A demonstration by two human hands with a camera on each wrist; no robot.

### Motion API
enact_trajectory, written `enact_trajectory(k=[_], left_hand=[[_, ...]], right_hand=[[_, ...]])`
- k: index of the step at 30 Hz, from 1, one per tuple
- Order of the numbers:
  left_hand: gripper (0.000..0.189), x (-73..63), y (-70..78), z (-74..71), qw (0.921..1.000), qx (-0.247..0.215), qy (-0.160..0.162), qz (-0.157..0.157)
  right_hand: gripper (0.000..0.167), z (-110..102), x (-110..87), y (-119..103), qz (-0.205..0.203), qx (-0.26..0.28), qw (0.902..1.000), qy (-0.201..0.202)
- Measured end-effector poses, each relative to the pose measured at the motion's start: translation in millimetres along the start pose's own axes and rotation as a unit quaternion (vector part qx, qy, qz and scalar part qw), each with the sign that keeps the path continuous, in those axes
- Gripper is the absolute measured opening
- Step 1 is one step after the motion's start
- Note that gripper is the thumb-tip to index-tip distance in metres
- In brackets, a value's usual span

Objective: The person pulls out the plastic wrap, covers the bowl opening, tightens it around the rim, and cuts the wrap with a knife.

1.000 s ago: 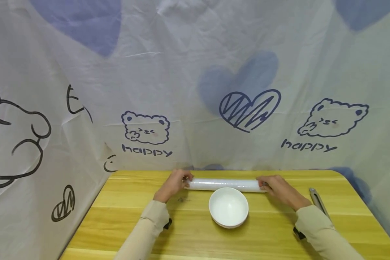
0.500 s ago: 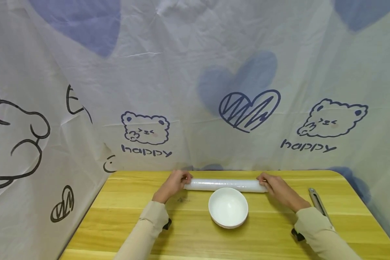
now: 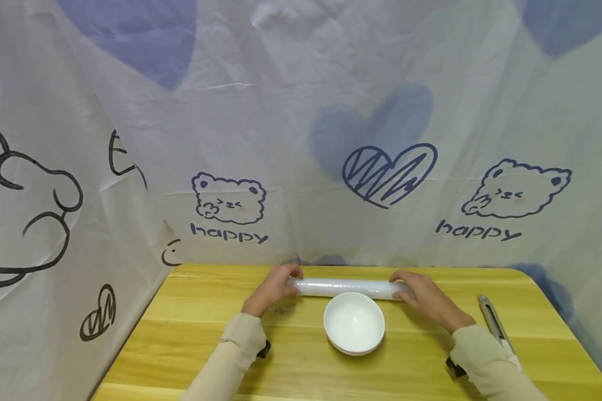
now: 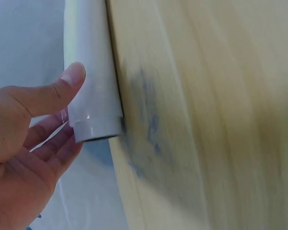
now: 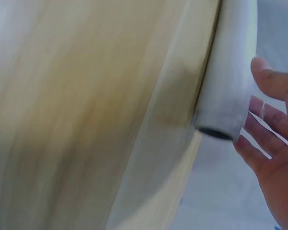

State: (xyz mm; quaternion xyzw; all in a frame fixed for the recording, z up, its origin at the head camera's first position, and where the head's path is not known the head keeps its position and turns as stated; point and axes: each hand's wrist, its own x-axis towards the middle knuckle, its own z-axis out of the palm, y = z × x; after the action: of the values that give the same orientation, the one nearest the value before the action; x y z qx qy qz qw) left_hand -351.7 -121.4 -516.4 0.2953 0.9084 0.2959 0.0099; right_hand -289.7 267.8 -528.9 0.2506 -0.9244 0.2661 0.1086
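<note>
Left hand [image 3: 272, 288] and right hand [image 3: 428, 295] touch the 2 ends of a film roll [image 3: 326, 287], fingers loose and unclenched, probably steadying it on the surface [image 3: 195, 323] behind 1 bowl [image 3: 354, 324].

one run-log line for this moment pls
left hand: touching roll, left end | right hand: touching roll, right end | bowl: upright, nearer than roll | gray tool: on table, right of right hand

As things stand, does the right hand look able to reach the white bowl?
Probably yes: the right hand is at one end of the white roll, and only bare tabletop shows between that hand and the white bowl.
</note>
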Motion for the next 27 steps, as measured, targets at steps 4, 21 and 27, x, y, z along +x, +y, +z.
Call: enact_trajectory(k=[4,21,27], left_hand=[[0.018,-1.0,1.1,2.9,0.9997,0.022,0.007,-0.008],[0.014,-0.3,-4.1,5.8,0.9921,-0.103,0.054,-0.047],[0.008,2.9,-0.4,7.8,0.9904,-0.119,0.053,-0.048]], right_hand=[[0.018,7.2,3.1,-5.1,-0.034,-0.031,0.9989,0.001],[0.008,10.7,11.0,-5.3,0.048,0.021,0.9985,0.018],[0.004,12.2,13.1,-6.5,0.048,0.029,0.998,0.029]])
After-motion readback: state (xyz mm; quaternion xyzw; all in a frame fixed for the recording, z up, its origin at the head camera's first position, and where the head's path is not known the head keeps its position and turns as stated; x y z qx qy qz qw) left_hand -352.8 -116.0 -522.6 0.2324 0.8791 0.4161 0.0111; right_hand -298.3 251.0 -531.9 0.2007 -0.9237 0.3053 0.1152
